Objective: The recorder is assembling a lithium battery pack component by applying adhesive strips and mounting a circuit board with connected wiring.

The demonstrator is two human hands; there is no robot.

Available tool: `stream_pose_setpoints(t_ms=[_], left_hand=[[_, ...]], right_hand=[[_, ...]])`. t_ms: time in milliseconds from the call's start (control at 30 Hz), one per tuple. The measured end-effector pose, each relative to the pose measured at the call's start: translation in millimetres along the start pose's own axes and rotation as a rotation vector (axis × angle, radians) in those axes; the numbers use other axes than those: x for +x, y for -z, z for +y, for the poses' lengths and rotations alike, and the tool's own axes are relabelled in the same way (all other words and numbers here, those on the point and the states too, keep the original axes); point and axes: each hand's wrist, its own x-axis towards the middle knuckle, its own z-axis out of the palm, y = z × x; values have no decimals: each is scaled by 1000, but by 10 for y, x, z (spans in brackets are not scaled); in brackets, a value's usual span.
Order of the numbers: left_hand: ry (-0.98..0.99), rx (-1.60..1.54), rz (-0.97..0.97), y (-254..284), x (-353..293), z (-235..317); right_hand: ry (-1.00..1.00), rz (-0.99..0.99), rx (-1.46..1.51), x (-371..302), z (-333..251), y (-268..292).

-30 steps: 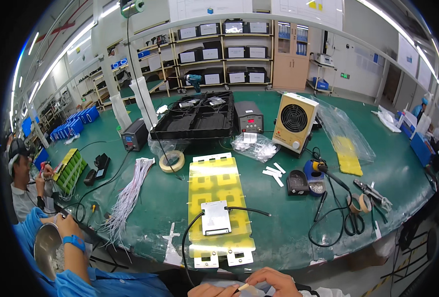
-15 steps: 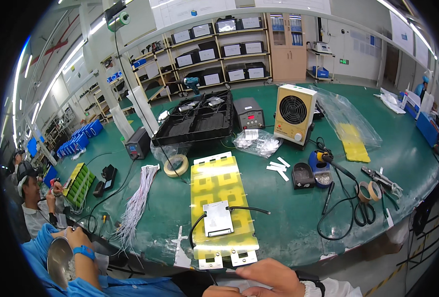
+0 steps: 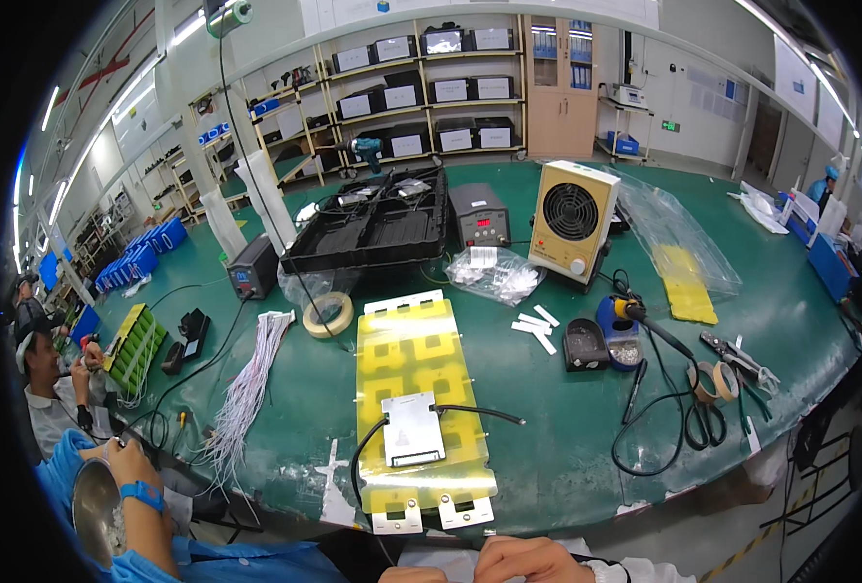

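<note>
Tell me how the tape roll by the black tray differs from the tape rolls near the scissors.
The tape roll by the black tray is a single, larger-looking ring lying flat on the green table on the left. The tape rolls near the scissors are two smaller-looking rings, side by side, on the right among hand tools. The single roll looks pale cream; the pair looks browner. All are open rings resting on the table.

An electronics assembly workshop; a green worktop (image 3: 586, 428) carries a soldering iron (image 3: 649, 325), a bench power supply (image 3: 479, 216), a small fan unit (image 3: 572, 222), tape rolls (image 3: 327, 314) and wire bundles (image 3: 251, 384); shelves of bins (image 3: 421, 92) line the back wall.
</note>
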Motion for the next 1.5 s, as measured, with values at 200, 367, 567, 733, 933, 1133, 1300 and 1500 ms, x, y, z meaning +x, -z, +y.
stream_pose_setpoints(t_ms=[200, 367, 567, 733, 933, 1133, 1300, 1500], left_hand=[[259, -276, -52, 5, 50, -26], [-170, 258, 165, -24, 118, 23], [-191, 838, 658, 1477, 33, -250], [167, 928, 719, 3394, -444, -995], [216, 872, 684, 3435, -404, -1088], [131, 784, 644, 3038, -153, -931], [-17, 530, 542, 1581, -9, -259], [1, 76, 315, -20, 72, 71]], right_hand=[[162, -239, 319, 185, 70, 101], [65, 199, 327, 37, -79, -13], [3, 294, -348, -201, -144, -145], [88, 397, -387, -75, -140, -344], [97, 301, -242, -90, -125, -234], [120, 324, -205, -57, -73, -247], [253, 223, -179, 165, -12, -292], [-132, 98, 383, 112, 8, -256]])
